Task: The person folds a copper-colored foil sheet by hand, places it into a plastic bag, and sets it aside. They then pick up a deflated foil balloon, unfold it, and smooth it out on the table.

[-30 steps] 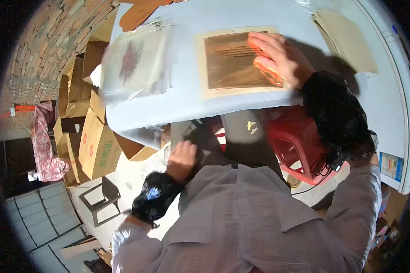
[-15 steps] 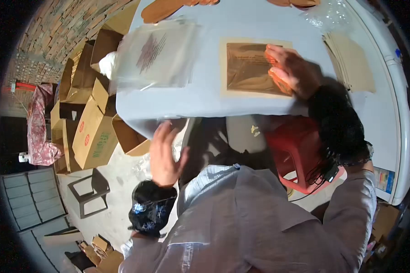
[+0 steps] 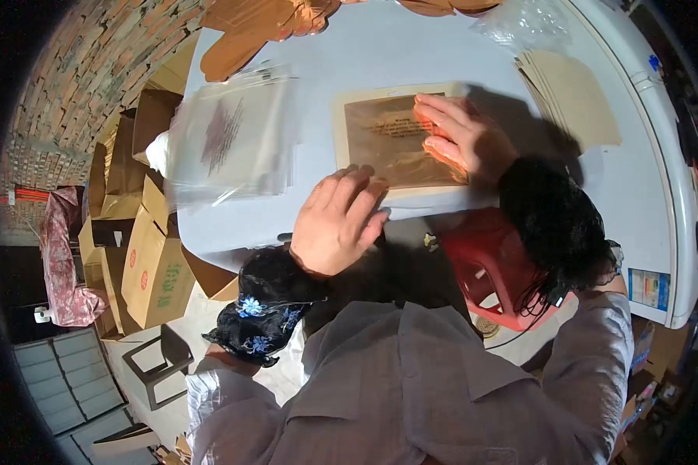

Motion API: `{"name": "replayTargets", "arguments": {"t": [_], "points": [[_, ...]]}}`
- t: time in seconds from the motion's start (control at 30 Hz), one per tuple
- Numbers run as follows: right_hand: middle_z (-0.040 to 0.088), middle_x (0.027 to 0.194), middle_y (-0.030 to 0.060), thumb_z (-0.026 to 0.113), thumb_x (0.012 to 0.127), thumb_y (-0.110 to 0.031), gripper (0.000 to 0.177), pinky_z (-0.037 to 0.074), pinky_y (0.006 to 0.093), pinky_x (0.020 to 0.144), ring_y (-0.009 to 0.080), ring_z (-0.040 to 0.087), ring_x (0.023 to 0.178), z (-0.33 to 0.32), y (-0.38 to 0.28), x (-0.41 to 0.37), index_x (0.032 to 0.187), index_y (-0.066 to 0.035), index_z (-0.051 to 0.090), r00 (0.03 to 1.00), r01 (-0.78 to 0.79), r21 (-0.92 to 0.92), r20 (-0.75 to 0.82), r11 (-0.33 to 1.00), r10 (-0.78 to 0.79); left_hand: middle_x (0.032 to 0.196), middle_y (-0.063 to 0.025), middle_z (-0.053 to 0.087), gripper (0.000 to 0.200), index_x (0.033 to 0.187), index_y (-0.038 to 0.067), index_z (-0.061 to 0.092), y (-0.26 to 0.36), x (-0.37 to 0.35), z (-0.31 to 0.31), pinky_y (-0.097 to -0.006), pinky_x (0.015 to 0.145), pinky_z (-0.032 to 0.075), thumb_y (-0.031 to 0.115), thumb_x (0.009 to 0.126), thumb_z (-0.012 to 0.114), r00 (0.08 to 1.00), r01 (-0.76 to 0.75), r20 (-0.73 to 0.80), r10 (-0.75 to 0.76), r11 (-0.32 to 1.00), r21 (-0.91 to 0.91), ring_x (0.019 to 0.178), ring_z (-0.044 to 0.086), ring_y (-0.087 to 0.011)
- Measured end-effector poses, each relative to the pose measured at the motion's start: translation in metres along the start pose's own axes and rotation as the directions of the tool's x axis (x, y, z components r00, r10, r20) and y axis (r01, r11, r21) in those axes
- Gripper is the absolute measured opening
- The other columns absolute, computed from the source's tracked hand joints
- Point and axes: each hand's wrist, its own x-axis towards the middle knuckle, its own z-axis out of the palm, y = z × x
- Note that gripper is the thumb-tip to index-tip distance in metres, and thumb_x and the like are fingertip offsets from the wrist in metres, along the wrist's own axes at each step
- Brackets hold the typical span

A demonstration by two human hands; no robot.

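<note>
A flat packet [image 3: 380, 147] lies on the white table [image 3: 318, 101], with a beige card border and a brown middle under clear film printed with a warning text. My right hand [image 3: 477, 139] rests on its right side, fingers stretched out across the film. Orange, shiny material shows beside and between those fingers. At the packet's near left corner, my left hand [image 3: 337, 221] has its fingers laid loosely apart over the edge. Both wrists wear black sleeve covers.
Left of the packet is a stack of clear printed bags [image 3: 229, 139]. Beige card sheets [image 3: 570, 97] lie to the right, with crumpled clear plastic [image 3: 523, 23] behind. Brown flat pieces [image 3: 248, 35] sit at the far left. Cardboard boxes [image 3: 159, 263] and a red stool [image 3: 496, 263] stand below.
My left hand has come up from below the table edge onto the packet's near left corner. My right hand stays on the packet's right side. The view has shifted slightly.
</note>
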Motion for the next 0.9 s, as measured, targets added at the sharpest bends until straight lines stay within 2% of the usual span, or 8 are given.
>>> {"name": "replayTargets", "arguments": {"t": [0.07, 0.1, 0.37, 0.57, 0.67, 0.77, 0.87, 0.9], "points": [[0.051, 0.143, 0.0097, 0.066, 0.09, -0.015, 0.044, 0.045, 0.038, 0.102, 0.0308, 0.053, 0.122, 0.001, 0.0, 0.001, 0.132, -0.003, 0.057, 1.0, 0.015, -0.017, -0.015, 1.0, -0.015, 0.111, -0.0112, 0.063, 0.033, 0.111, 0.005, 0.065, -0.005, 0.001, 0.002, -0.0401, 0.084, 0.051, 0.011, 0.079, 0.074, 0.999, 0.026, -0.019, -0.026, 0.999, -0.032, 0.104, 0.059, -0.032], [0.052, 0.142, 0.0097, 0.066, 0.09, -0.015, 0.044, 0.045, 0.0381, 0.102, 0.0309, 0.053, 0.122, 0.001, -0.001, 0.0, 0.132, -0.003, 0.057, 1.0, -0.001, 0.007, -0.008, 1.0, 0.001, 0.103, -0.009, 0.063, 0.022, 0.1, 0.004, 0.067, -0.006, 0.004, 0.002, -0.039, 0.081, 0.051, 0.012, 0.081, 0.074, 0.998, 0.066, -0.024, -0.066, 0.997, -0.038, 0.099, 0.059, -0.0304], [0.052, 0.142, 0.0095, 0.067, 0.089, -0.016, 0.045, 0.045, 0.0377, 0.102, 0.0305, 0.054, 0.121, -0.001, -0.002, 0.0, 0.132, -0.004, 0.057, 1.0, -0.001, 0.013, -0.024, 1.0, 0.001, 0.093, -0.0108, 0.056, 0.017, 0.087, 0.002, 0.063, -0.017, 0.019, 0.003, -0.0395, 0.078, 0.046, 0.011, 0.081, 0.076, 0.978, 0.206, 0.07, -0.195, 0.952, -0.225, 0.09, 0.052, -0.0326], [0.051, 0.143, 0.0088, 0.067, 0.09, -0.016, 0.046, 0.045, 0.0379, 0.102, 0.0302, 0.054, 0.12, 0.001, -0.001, 0.001, 0.133, -0.005, 0.056, 0.999, -0.05, 0.049, -0.003, 0.998, 0.05, 0.092, -0.0132, 0.055, 0.017, 0.086, 0.001, 0.06, -0.02, 0.019, 0.007, -0.0389, 0.081, 0.044, 0.008, 0.081, 0.076, 0.969, 0.246, 0.084, -0.232, 0.938, -0.244, 0.091, 0.051, -0.0323], [0.052, 0.14, 0.0139, 0.067, 0.089, -0.019, 0.045, 0.045, 0.0395, 0.103, 0.0322, 0.054, 0.121, -0.004, -0.005, 0.003, 0.128, 0.0, 0.058, 0.997, -0.076, 0.056, 0.033, 0.996, 0.074, 0.093, -0.0132, 0.054, 0.017, 0.088, 0.002, 0.06, -0.022, 0.02, 0.006, -0.0393, 0.083, 0.043, 0.005, 0.08, 0.075, 0.947, 0.319, 0.125, -0.296, 0.91, -0.264, 0.091, 0.05, -0.0325], [0.051, 0.143, 0.0085, 0.066, 0.09, -0.019, 0.049, 0.043, 0.0391, 0.105, 0.0311, 0.051, 0.122, -0.004, -0.005, 0.003, 0.136, -0.006, 0.054, 0.986, -0.152, 0.11, 0.089, 0.982, 0.143, 0.095, -0.0126, 0.053, 0.016, 0.088, 0.002, 0.058, -0.024, 0.018, 0.008, -0.0398, 0.084, 0.043, 0.002, 0.08, 0.073, 0.946, 0.322, 0.079, -0.314, 0.884, -0.339, 0.092, 0.05, -0.0324], [0.05, 0.144, 0.0086, 0.065, 0.09, -0.019, 0.05, 0.041, 0.0392, 0.106, 0.0314, 0.05, 0.123, -0.001, 0.004, 0.004, 0.137, -0.006, 0.053, 0.996, -0.075, 0.076, 0.062, 0.994, 0.071, 0.097, -0.0114, 0.053, 0.016, 0.093, 0.004, 0.063, -0.02, 0.02, 0.005, -0.0389, 0.085, 0.043, -0.004, 0.08, 0.069, 0.946, 0.316, 0.068, -0.316, 0.862, -0.397, 0.093, 0.05, -0.0312], [0.05, 0.144, 0.0088, 0.065, 0.09, -0.019, 0.05, 0.041, 0.0389, 0.107, 0.0313, 0.05, 0.123, -0.002, 0.004, 0.004, 0.137, -0.006, 0.053, 0.993, -0.108, 0.107, 0.069, 0.988, 0.101, 0.097, -0.011, 0.052, 0.02, 0.096, 0.005, 0.065, -0.021, 0.02, 0.005, -0.0384, 0.085, 0.043, -0.006, 0.08, 0.067, 0.963, 0.266, 0.073, -0.258, 0.884, -0.385, 0.093, 0.05, -0.0306]]}}
